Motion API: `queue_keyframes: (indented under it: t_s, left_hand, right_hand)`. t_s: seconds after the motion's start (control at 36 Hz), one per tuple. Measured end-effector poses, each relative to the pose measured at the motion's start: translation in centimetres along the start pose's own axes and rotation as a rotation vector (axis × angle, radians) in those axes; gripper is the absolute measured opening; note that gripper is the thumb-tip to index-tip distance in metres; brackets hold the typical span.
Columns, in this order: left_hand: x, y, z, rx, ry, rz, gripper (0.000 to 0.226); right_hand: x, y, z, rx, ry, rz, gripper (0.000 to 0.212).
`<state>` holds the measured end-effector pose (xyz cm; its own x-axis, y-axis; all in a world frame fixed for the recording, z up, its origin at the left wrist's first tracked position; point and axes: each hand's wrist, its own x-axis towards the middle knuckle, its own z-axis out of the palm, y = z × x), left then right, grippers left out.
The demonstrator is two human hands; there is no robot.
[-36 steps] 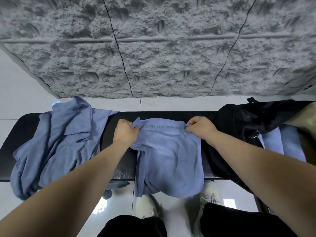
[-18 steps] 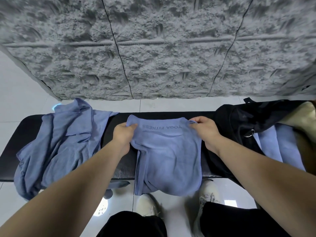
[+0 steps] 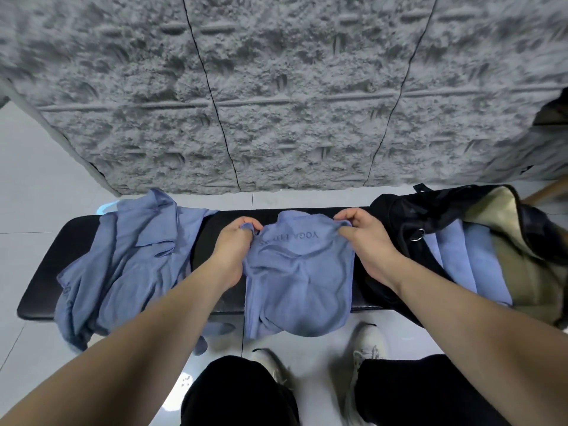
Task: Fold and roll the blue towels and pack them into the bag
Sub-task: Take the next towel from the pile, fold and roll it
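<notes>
Soft blue terry towel [image 3: 299, 281] w/ "YOGA" print lies across the middle of the padded black bench [image 3: 40, 272], its lower part hanging over the front edge. Left hand [image 3: 235, 241] pinches its far left corner, right hand [image 3: 362, 238] pinches the far right corner; cloth sags betw. them. One crumpled pile of blue towels [image 3: 129, 259] covers the bench's left end. One black bag [image 3: 430, 219], tan lining, sits at the right end w/ approx. 3 folded blue towels [image 3: 470, 265] inside.

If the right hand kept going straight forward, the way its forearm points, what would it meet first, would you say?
The right hand, gripping the blue towel, points up-left across the black bench. Past the bench's far edge it would probably reach the textured grey wall first; depth is unclear.
</notes>
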<state>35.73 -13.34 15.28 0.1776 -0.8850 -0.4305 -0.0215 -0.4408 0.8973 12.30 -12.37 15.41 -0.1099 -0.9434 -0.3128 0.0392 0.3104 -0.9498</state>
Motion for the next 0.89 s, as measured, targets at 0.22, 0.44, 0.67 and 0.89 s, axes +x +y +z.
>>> queue_keyframes:
  t_s: [0.22,0.44,0.67,0.89]
  left_hand:
    - [-5.5,2.6,1.8,0.172,-0.114,0.179,0.029]
    - [-8.7,3.5,2.8,0.374,-0.428,0.166,0.036]
    - [-12.8,3.9,2.3,0.563,-0.609,0.061,0.019]
    - [-15.1,2.4,2.7,0.467,-0.440,0.216,0.012]
  right_hand:
    - [-4.5,-1.8,-0.2,-0.069,-0.173,-0.145,0.032]
    - [-8.2,-2.8,-0.6,-0.052,-0.305,-0.262,0.034]
    - [-11.2,-2.8,-2.6,-0.083,-0.340,-0.278,0.040]
    - [-13.8,-2.5,-4.3,-0.107,-0.311,-0.307,0.035]
